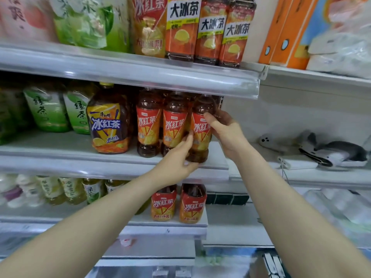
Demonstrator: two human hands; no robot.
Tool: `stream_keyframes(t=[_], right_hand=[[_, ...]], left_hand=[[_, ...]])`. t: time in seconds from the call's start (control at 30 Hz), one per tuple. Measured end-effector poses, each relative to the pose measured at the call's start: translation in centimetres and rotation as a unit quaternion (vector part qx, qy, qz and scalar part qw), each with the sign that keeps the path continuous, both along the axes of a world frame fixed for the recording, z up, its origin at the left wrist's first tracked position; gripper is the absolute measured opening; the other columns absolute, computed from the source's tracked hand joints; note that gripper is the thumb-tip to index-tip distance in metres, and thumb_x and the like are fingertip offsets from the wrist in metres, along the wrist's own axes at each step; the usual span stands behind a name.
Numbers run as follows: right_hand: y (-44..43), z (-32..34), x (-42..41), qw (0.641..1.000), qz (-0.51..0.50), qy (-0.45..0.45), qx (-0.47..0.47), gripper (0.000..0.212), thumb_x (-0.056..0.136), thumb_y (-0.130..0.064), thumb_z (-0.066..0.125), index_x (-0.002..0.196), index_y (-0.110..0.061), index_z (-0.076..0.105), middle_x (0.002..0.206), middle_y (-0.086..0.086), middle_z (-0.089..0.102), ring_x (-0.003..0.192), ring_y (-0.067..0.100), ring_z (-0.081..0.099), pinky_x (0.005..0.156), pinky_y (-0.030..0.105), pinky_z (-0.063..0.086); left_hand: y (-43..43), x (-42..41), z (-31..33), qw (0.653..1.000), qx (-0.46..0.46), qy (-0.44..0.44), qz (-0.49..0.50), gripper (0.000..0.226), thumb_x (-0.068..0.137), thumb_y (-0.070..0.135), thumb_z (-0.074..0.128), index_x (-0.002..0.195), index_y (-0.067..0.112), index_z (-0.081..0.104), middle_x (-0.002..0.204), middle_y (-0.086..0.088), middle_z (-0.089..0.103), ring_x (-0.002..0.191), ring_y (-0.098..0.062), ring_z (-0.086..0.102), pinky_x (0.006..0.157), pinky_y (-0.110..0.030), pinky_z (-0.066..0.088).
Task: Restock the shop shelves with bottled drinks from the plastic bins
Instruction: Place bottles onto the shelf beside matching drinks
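White shop shelves [128, 77] carry rows of bottled drinks [148, 125].

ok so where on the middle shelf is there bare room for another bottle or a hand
Freest: the bare front strip of the middle shelf, before the green tea bottles, up to the big iced tea bottle. A bare corner lies right of the end bottle that the left hand and right hand hold. Crowded: the red-label bottles beside it stand tight, more behind.

"冰红茶" on red-label bottles [148, 125], "大冰茶" on top-shelf bottles [209, 31], "绿茶" on green bottles [47, 109]
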State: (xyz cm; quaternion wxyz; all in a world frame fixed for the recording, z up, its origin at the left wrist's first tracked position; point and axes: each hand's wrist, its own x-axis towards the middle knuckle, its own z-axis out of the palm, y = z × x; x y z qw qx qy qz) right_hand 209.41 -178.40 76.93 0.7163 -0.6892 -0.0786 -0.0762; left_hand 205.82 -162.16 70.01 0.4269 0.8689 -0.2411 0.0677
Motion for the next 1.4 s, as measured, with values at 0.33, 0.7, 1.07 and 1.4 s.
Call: stream_keyframes(t=[0.33, 0.7, 1.07, 1.4], right_hand=[[-1.5, -2.8, -0.5, 0.983, 0.034, 0.038, -0.176, 0.051, 0.082, -0.003, 0.079, 0.129, -0.009, 0.06, 0.114, 0.006, 0.072, 0.109, 0.02, 0.068, 0.104, 0.042, 0.051], [-0.2, -3.1, -1.1, 0.983, 0.019, 0.016, -0.183, 0.039, 0.087, -0.003, 0.074, 0.119, -0.02, 0.059, 0.104, -0.007, 0.071, 0.099, 0.006, 0.066, 0.098, 0.033, 0.052], [2.3, -3.3, -6.0, 0.962, -0.136, -0.02, -0.237, 0.052, 0.087, -0.024, 0.077, 0.131, -0.021, 0.051, 0.118, -0.002, 0.064, 0.102, 0.014, 0.064, 0.088, 0.036, 0.055], [15.0, -5.8, -13.1, 0.962, -0.092, -0.077, -0.245, 0.027, 0.089, -0.01, 0.072, 0.114, -0.021, 0.064, 0.108, -0.006, 0.066, 0.096, 0.007, 0.063, 0.083, 0.023, 0.053]], left_hand=[[0.7, -1.0, -1.2, 1.0, 0.013, 0.007, 0.004, 0.086, 0.095, 0.022, 0.062, 0.158, 0.022, 0.004, 0.165, 0.001, 0.01, 0.149, -0.011, 0.019, 0.12, -0.038, 0.028], [0.6, -1.7, -1.0, 0.999, -0.004, 0.031, 0.023, 0.077, 0.094, 0.019, 0.063, 0.156, 0.019, 0.019, 0.164, -0.005, 0.01, 0.146, -0.019, 0.029, 0.118, -0.034, 0.032], [3.2, -3.6, 0.8, 0.989, -0.116, 0.01, 0.092, 0.055, 0.092, 0.015, 0.066, 0.144, 0.019, 0.047, 0.135, 0.002, 0.055, 0.118, -0.012, 0.057, 0.083, -0.009, 0.044], [15.5, -11.6, -0.8, 0.975, -0.161, 0.016, 0.155, 0.036, 0.088, 0.018, 0.071, 0.122, 0.024, 0.06, 0.107, 0.008, 0.065, 0.094, -0.005, 0.065, 0.082, -0.025, 0.054]])
